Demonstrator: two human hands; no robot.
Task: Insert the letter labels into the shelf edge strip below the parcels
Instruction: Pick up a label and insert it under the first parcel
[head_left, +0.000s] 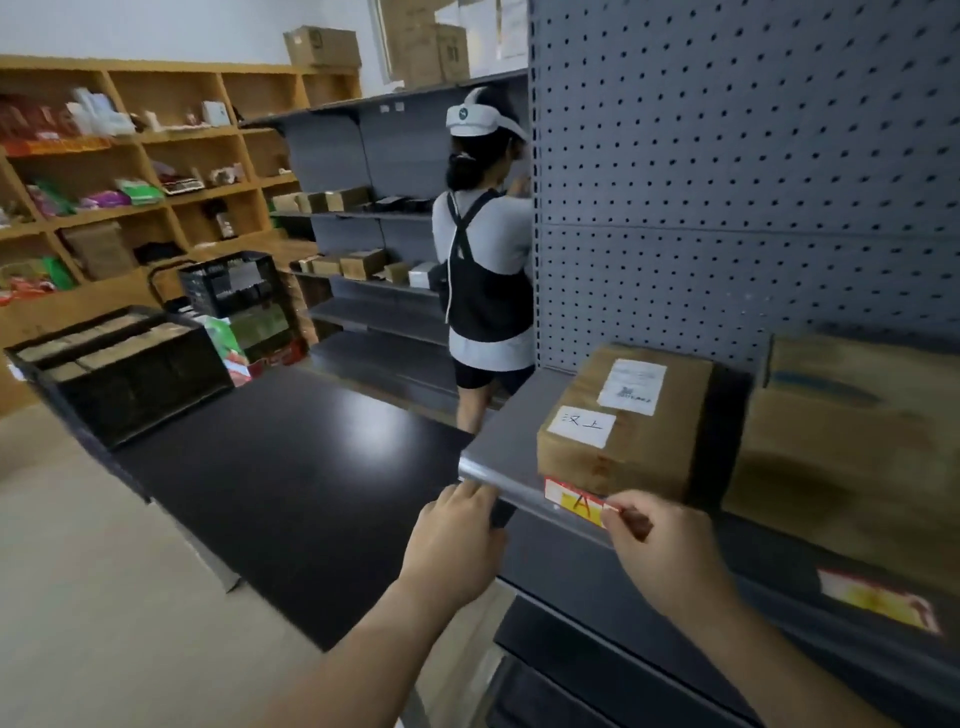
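Observation:
A yellow and red label marked "A" (575, 502) sits in the grey shelf edge strip (514, 491), just below a brown parcel (623, 426) with white stickers. My right hand (660, 551) pinches the label's right end between thumb and finger. My left hand (457, 540) grips the strip near its left end, fingers curled over the edge. A second yellow and red label (878, 597) is in the strip further right, blurred, under a larger brown parcel (852, 452).
A black table (291, 483) lies left of the shelf, with a black crate (124, 374) of boxes on it. A person in a white cap (485, 270) stands at the grey shelving behind. Wooden shelves (156, 171) with goods line the left wall. A grey pegboard (743, 171) rises behind the parcels.

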